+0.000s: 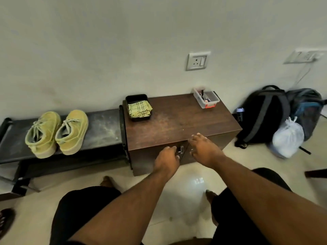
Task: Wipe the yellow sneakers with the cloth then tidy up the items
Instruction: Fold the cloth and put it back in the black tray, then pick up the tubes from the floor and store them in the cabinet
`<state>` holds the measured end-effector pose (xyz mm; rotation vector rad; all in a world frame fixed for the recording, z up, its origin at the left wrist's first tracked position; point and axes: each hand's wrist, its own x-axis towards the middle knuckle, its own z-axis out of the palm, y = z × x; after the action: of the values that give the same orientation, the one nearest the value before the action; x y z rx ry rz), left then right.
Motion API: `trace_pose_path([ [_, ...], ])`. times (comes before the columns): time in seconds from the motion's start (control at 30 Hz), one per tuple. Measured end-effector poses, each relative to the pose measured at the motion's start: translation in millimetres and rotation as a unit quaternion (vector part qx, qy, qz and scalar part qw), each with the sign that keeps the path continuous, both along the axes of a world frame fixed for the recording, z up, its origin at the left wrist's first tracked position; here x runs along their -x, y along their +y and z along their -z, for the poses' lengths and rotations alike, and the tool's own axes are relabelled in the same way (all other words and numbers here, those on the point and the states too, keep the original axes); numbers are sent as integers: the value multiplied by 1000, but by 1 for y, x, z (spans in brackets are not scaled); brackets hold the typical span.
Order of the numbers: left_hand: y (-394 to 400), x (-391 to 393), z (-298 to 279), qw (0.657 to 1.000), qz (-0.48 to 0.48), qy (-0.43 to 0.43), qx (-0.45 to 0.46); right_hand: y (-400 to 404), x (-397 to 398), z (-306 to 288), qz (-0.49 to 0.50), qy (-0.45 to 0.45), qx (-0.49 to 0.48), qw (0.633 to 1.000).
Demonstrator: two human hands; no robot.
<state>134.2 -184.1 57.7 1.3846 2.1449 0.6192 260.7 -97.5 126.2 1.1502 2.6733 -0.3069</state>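
Note:
Two yellow sneakers (56,133) stand side by side on a black bench (102,128) at the left, toes away from me. A folded yellow checked cloth (139,108) lies in a black tray (136,99) on the back left corner of a brown cabinet (177,121). My left hand (167,158) is at the cabinet's front, its fingers loosely bent against the left door, just beside a metal handle (180,149) that stays uncovered. My right hand (203,147) reaches over the front top edge with fingers spread, holding nothing.
A clear plastic box (207,99) with small items sits on the cabinet's back right corner. Two backpacks (265,114) and a white plastic bag (287,138) lie on the floor to the right. My knees and bare feet are below, on a tiled floor.

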Motion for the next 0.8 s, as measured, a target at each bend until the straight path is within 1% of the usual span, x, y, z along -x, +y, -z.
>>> trace_pose_path([
  [0.1, 18, -7, 31, 998, -22, -16, 60, 16, -11, 32, 5, -16, 17, 1000],
  [0.2, 40, -13, 59, 990, -57, -63, 116, 42, -22, 65, -10, -40, 42, 998],
  [0.27, 59, -18, 74, 983, -78, -95, 136, 62, -28, 80, -28, -62, 68, 995],
  [0.37, 88, -30, 90, 961, -145, -193, 134, 88, -31, 98, -58, -86, 100, 990],
  [0.43, 107, -39, 103, 925, -214, -289, 121, 101, -32, 112, -73, -86, 112, 987],
  [0.47, 113, -42, 107, 896, -258, -345, 112, 105, -33, 116, -77, -82, 116, 987],
  [0.53, 126, -49, 114, 817, -354, -444, 98, 114, -35, 126, -82, -58, 119, 988],
  [0.57, 130, -50, 117, 791, -386, -466, 93, 117, -36, 130, -80, -40, 120, 989],
  [0.6, 132, -51, 119, 780, -400, -472, 92, 119, -36, 132, -78, -22, 117, 990],
  [0.63, 132, -50, 122, 778, -402, -474, 92, 120, -36, 133, -76, -8, 111, 991],
  [0.67, 131, -50, 124, 784, -398, -467, 93, 122, -35, 134, -75, 1, 105, 992],
  [0.8, 121, -53, 123, 847, -345, -395, 87, 122, -27, 134, -89, 3, 77, 993],
])
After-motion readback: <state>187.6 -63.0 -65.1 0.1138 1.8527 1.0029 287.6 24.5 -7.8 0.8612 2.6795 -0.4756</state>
